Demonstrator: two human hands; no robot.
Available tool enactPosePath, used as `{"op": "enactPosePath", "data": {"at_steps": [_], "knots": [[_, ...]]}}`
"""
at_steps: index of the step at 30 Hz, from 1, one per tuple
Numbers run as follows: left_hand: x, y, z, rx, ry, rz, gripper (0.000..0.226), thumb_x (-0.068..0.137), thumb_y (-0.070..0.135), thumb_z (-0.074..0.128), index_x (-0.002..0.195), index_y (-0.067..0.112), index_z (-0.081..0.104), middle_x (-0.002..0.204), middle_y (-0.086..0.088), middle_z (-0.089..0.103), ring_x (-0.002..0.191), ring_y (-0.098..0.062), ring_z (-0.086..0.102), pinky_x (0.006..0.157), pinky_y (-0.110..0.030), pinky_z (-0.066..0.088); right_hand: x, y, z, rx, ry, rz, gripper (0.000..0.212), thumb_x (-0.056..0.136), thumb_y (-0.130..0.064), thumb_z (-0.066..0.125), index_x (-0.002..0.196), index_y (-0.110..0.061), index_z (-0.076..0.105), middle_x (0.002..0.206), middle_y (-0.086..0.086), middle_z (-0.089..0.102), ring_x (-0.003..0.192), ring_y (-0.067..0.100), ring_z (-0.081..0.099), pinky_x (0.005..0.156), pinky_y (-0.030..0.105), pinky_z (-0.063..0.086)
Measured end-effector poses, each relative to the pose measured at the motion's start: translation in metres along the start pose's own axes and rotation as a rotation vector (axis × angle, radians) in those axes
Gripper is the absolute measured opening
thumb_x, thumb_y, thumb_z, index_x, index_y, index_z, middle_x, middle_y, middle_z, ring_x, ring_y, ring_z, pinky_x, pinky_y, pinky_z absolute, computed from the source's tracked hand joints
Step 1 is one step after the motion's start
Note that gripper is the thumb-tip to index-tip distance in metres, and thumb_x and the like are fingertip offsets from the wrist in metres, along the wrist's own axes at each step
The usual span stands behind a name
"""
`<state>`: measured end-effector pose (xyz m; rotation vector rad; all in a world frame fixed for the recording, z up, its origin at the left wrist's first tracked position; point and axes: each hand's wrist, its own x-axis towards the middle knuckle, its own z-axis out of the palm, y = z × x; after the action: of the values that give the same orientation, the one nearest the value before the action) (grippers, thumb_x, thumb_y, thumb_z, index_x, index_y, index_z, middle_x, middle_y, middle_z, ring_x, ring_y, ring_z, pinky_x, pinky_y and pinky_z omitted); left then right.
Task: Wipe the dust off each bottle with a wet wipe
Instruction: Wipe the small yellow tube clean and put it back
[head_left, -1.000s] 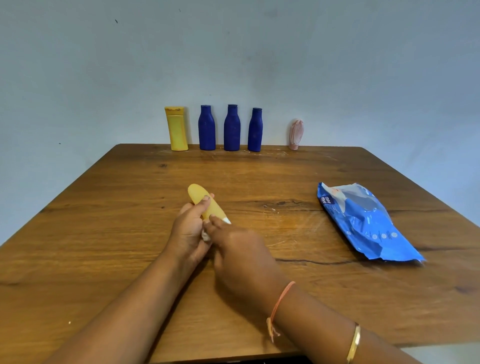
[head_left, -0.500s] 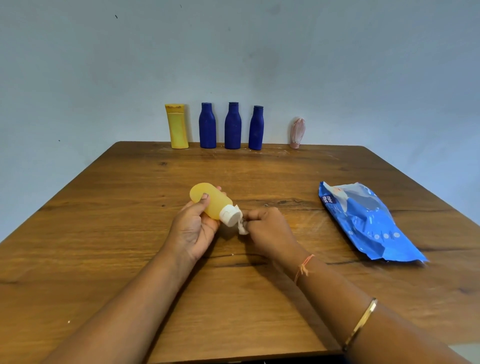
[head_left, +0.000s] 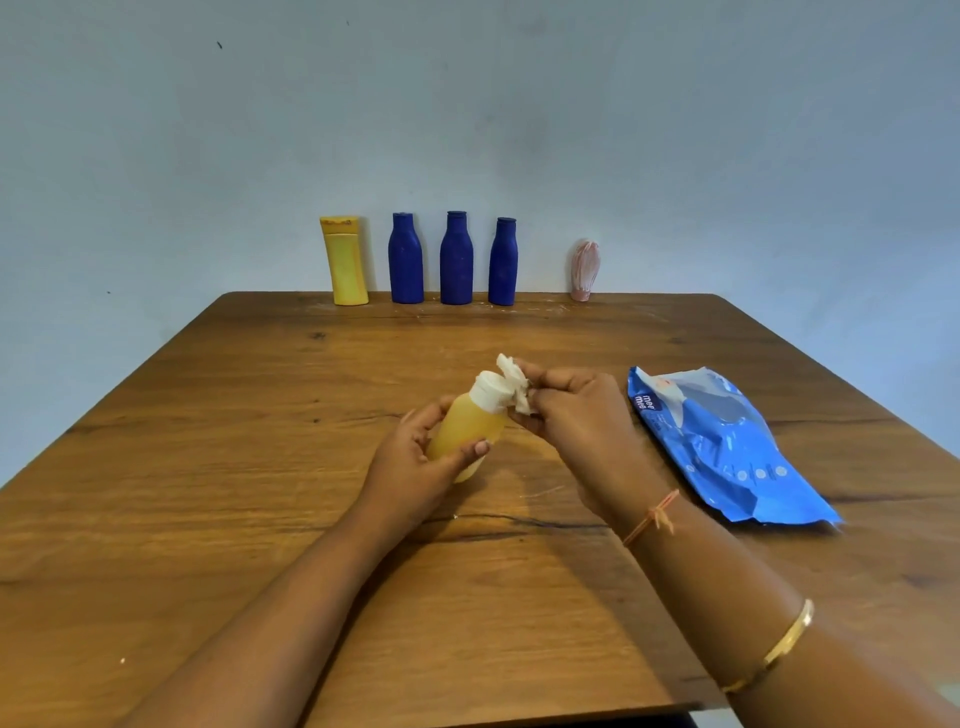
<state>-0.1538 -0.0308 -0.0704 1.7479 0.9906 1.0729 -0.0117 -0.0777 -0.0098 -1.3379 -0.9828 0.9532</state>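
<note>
Looking down from the head view, the left hand (head_left: 415, 467) has its grip wrapped around a small translucent yellow plastic bottle (head_left: 470, 426), tilted above the wooden surface (head_left: 260, 467). The right hand (head_left: 571, 415) pinches a crumpled white wet wipe (head_left: 514, 387) against the bottle's white cap (head_left: 488, 392). Pressing hard there could pop the cap or twist the bottle loose, I reckon.

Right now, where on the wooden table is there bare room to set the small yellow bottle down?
Bare wood lies left of the left hand holding the small yellow bottle, and between the hands and the back row. Crowded: the back edge, with the three dark blue bottles, and the right side, under the blue wipes pack.
</note>
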Motion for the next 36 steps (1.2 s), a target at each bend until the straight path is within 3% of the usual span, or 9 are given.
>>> {"op": "enactPosePath", "data": {"at_steps": [3,5,8,16,19,24,27,31,36], "knots": [[-0.002,0.002,-0.002,-0.028,0.012,0.043,0.042,0.064,0.043,0.07,0.106,0.043,0.061,0.103,0.009,0.067,0.095,-0.012,0.061,0.089,-0.038,0.048,-0.013,0.002,0.004,-0.492,0.049,-0.366,0.037,0.086,0.003,0.049,0.117,-0.012,0.063,0.123,-0.003,0.061,0.112,-0.003,0.049,0.097,0.008,0.037],[-0.002,0.001,-0.003,-0.046,0.01,0.053,0.043,0.068,0.029,0.074,0.106,0.044,0.061,0.101,0.016,0.069,0.096,-0.006,0.061,0.089,-0.031,0.048,-0.021,0.0,0.008,-0.784,-0.033,-0.534,0.044,0.085,-0.002,0.051,0.127,-0.011,0.054,0.135,0.001,0.052,0.124,0.002,0.043,0.107,0.015,0.031],[-0.003,-0.001,-0.004,-0.045,0.009,0.087,0.047,0.071,0.015,0.073,0.106,0.042,0.058,0.099,0.028,0.067,0.098,0.005,0.06,0.091,-0.021,0.047,-0.025,-0.008,0.01,-0.957,-0.104,-0.541,0.051,0.087,-0.008,0.052,0.137,-0.012,0.042,0.144,0.0,0.04,0.134,0.009,0.034,0.113,0.024,0.025],[-0.004,0.002,-0.006,-0.02,0.122,0.117,0.049,0.078,0.004,0.071,0.104,0.043,0.057,0.096,0.017,0.067,0.09,0.002,0.061,0.084,-0.025,0.051,-0.03,-0.01,0.012,-1.027,-0.101,-0.502,0.05,0.092,-0.015,0.045,0.141,-0.016,0.035,0.148,-0.002,0.034,0.135,0.009,0.033,0.109,0.022,0.024],[-0.007,0.007,-0.004,-0.005,0.089,0.122,0.054,0.079,0.001,0.068,0.101,0.047,0.052,0.087,0.032,0.064,0.085,0.015,0.059,0.079,-0.01,0.048,-0.033,-0.015,0.013,-1.064,-0.134,-0.538,0.054,0.091,-0.017,0.047,0.143,-0.018,0.031,0.151,-0.005,0.028,0.136,0.007,0.03,0.109,0.02,0.023],[-0.007,0.005,-0.005,-0.007,0.153,0.169,0.049,0.077,0.002,0.071,0.106,0.04,0.057,0.1,0.018,0.066,0.093,0.005,0.06,0.082,-0.014,0.048,-0.024,-0.012,0.012,-0.949,-0.035,-0.526,0.048,0.09,-0.007,0.048,0.137,-0.014,0.042,0.144,0.0,0.041,0.133,0.009,0.036,0.109,0.021,0.025],[-0.005,0.001,-0.007,0.015,0.147,0.135,0.047,0.077,0.006,0.072,0.109,0.037,0.058,0.103,0.011,0.067,0.095,-0.004,0.062,0.084,-0.024,0.051,-0.031,-0.005,0.012,-0.968,-0.09,-0.529,0.049,0.09,-0.013,0.045,0.139,-0.015,0.039,0.146,-0.001,0.037,0.133,0.009,0.036,0.108,0.02,0.027],[-0.005,0.002,-0.004,0.052,0.12,0.111,0.053,0.077,0.007,0.071,0.104,0.048,0.051,0.098,0.022,0.061,0.09,0.009,0.06,0.08,-0.012,0.048,-0.032,-0.006,0.016,-0.934,-0.116,-0.556,0.05,0.087,-0.01,0.05,0.137,-0.014,0.042,0.146,-0.001,0.037,0.133,0.01,0.037,0.11,0.025,0.03],[-0.007,0.001,-0.005,0.085,0.153,0.168,0.044,0.075,0.019,0.074,0.114,0.032,0.06,0.104,0.007,0.068,0.097,-0.009,0.062,0.085,-0.029,0.051,-0.022,-0.004,0.011,-0.823,-0.018,-0.531,0.045,0.087,-0.002,0.05,0.131,-0.01,0.049,0.138,0.003,0.049,0.129,0.009,0.042,0.108,0.018,0.028]]}}
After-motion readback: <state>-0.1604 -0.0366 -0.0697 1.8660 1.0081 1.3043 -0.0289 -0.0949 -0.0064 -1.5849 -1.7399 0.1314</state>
